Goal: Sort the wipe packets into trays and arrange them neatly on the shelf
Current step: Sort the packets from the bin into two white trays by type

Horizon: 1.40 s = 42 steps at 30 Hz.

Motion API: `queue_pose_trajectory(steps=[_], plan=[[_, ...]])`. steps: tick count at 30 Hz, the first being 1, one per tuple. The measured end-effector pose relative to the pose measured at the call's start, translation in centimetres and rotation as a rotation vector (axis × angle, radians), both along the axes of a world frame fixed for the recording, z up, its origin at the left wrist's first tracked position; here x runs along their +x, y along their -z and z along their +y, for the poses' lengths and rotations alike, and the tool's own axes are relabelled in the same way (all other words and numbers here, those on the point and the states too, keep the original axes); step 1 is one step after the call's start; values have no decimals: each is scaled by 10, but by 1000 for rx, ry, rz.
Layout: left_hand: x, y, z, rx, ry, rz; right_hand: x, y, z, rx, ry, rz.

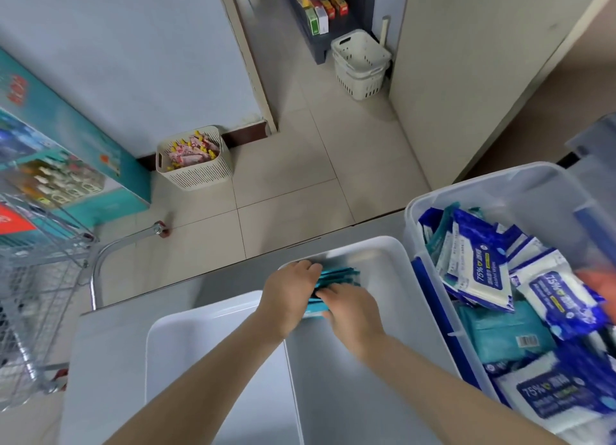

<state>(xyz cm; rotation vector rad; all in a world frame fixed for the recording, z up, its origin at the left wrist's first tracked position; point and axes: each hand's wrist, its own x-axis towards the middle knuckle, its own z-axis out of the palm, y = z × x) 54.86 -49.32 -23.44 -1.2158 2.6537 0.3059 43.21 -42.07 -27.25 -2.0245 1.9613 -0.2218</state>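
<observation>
Nearest us, a left-hand shallow white plastic tray (186, 344) and a right-hand shallow white plastic tray (393, 271) sit side by side on the grey table (106, 351), and both arms reach into the far left corner of the right-hand one. There our left hand (290, 294) curls its fingers over the far end of a stack of thin teal soft-plastic wipe packets (340, 275). Our right hand (355, 314) lays fairly straight fingers against the stack's near side; we cannot see its thumb. We judge these packets light, limp and slick, likely to fan out, so they want holding at both ends with the tray wall as a stop. Bare tray floor shows to the right of the stack, giving room to slide it. Just right stands a clear plastic bin (500, 191) heaped with blue-and-white packets (480, 271) and more teal ones. Beyond the table's far edge lies tiled floor (283, 184), with a wire shopping trolley (43, 261) at left and a dark shelf (361, 14) far off.
</observation>
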Motion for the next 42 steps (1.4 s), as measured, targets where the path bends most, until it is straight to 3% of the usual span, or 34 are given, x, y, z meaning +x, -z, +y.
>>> queue_pose_trajectory(steps=[3,7,12,16,21,25,28,30,32,35,38,42], plan=[[6,-2,5,-13,-83,36,4,1,-6,-77,54,-48],[8,9,11,-109,12,26,-7,3,13,-169,191,-150],[5,16,14,-126,7,-18,-17,15,25,48,621,-383],[4,18,16,-176,-22,-3,-5,10,16,178,557,-549],[7,12,25,-178,-73,-13,-9,-1,17,239,517,-532],[-6,-5,37,-99,-190,62,-22,-36,39,111,515,-537],[-21,-16,53,26,-295,134,-34,-70,58,-124,527,-569],[-32,-22,63,116,-363,249,-55,-86,69,-346,576,-529],[-48,-32,73,191,-443,395,-85,-94,78,-444,677,-474],[-72,-45,91,298,-543,604,-131,-90,82,-228,773,-415],[-101,-60,113,428,-623,734,-162,-74,81,44,594,-222],[-125,-68,129,547,-680,751,-174,-54,76,135,394,9]])
